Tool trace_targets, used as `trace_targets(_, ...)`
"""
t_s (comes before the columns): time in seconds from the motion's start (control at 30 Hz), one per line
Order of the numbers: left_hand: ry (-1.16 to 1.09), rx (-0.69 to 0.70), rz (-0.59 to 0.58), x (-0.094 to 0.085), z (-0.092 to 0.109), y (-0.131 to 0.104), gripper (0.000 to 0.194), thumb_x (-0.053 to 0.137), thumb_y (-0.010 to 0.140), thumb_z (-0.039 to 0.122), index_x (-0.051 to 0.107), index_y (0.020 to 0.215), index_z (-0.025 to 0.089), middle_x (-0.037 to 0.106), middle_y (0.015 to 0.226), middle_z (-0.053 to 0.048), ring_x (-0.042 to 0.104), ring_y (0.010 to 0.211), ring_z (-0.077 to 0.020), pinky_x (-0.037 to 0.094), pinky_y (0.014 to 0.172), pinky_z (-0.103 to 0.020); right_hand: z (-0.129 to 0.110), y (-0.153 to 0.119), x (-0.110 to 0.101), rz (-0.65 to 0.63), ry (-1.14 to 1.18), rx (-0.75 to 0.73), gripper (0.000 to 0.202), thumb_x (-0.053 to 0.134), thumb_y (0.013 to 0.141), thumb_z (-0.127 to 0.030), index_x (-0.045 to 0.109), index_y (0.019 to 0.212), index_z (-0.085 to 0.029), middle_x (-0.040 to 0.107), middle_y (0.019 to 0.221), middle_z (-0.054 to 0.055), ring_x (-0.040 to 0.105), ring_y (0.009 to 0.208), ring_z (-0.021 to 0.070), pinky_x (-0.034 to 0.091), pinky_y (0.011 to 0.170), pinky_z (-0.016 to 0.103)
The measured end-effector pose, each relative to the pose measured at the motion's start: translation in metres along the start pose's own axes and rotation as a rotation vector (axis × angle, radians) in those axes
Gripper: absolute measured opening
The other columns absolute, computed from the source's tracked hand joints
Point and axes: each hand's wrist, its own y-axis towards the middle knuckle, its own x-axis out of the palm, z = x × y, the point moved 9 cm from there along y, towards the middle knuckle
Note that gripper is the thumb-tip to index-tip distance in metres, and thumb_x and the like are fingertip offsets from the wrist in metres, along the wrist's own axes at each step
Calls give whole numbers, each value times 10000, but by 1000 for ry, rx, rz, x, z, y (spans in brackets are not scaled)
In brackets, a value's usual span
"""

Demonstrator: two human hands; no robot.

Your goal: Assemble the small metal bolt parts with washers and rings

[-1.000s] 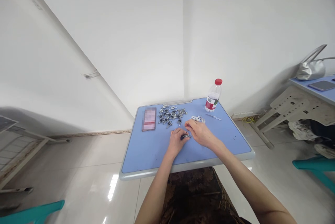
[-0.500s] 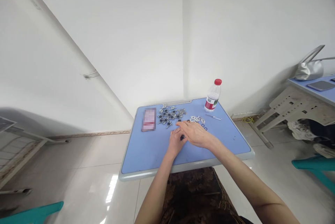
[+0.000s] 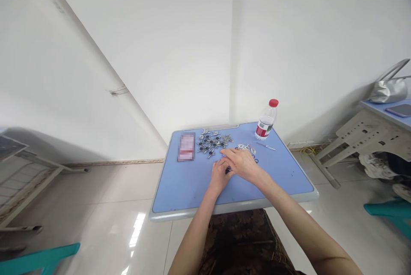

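Over the middle of the blue desk (image 3: 189, 185) my hands meet. The fingers of my left hand (image 3: 220, 176) are closed round a small dark metal part (image 3: 228, 169), mostly hidden by the fingers. My right hand (image 3: 242, 164) arches over it from the right, fingertips bent down against the same part. Just beyond my left hand lies a heap of metal fittings with black round centres (image 3: 211, 144). Small metal pins (image 3: 227, 138) lie at its right side. Behind my right hand are white ring-like pieces (image 3: 247, 148) and a few dark rings (image 3: 256, 160).
A phone-like rectangle with a blurred pink face (image 3: 186, 147) lies at the left. A red-capped bottle (image 3: 266, 121) stands at the back right, near a thin pointed metal tool (image 3: 266, 146). Another desk (image 3: 369, 116) holds a silver bag (image 3: 388, 90). Teal stools (image 3: 48, 255) flank the desk.
The camera view has shifted slightly, so the whole scene sits further right. My hands stay together around the small part, with little visible change in their grip.
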Motion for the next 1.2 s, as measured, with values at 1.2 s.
trace_targets(1.2, 7, 5, -7, 0, 3, 1, 106, 614, 823, 138, 659, 905, 187, 684, 970, -75, 609, 979, -263, 437, 822, -377, -2, -9, -2, 105, 168, -56, 357, 394, 944, -84, 565, 1242, -181, 679, 906, 75, 622, 787, 183, 485, 678, 285)
